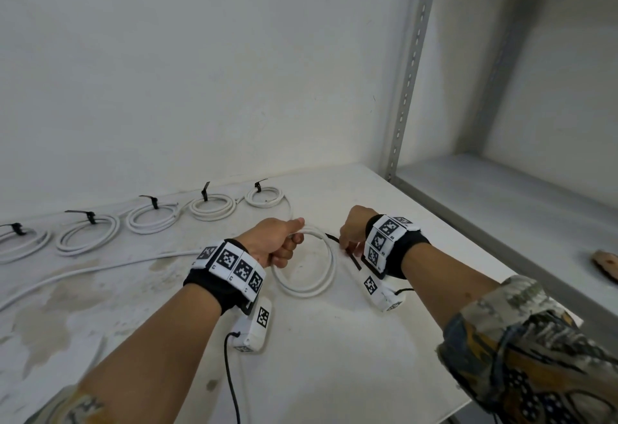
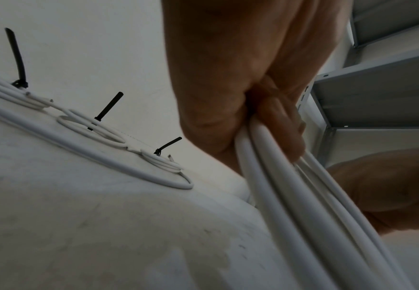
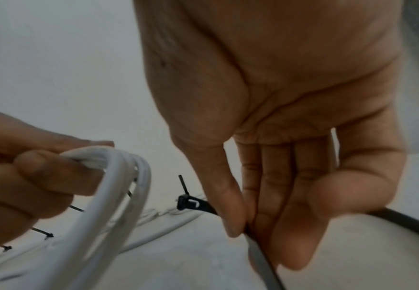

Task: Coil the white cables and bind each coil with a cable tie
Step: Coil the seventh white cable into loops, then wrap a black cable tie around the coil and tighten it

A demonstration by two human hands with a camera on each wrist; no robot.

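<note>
The white counter (image 1: 334,340) carries five bound coils (image 1: 152,216) along the wall. Nearer, the new coil (image 1: 311,266) is held by the left hand (image 1: 277,243), fingers curled round its upper left arc, loops gathered. Just right of it lies the black cable tie (image 1: 347,253), its long axis running toward the person, its head end nearest the coil. The right hand (image 1: 352,231), the nearer one, pinches the strap mid-length.
</note>
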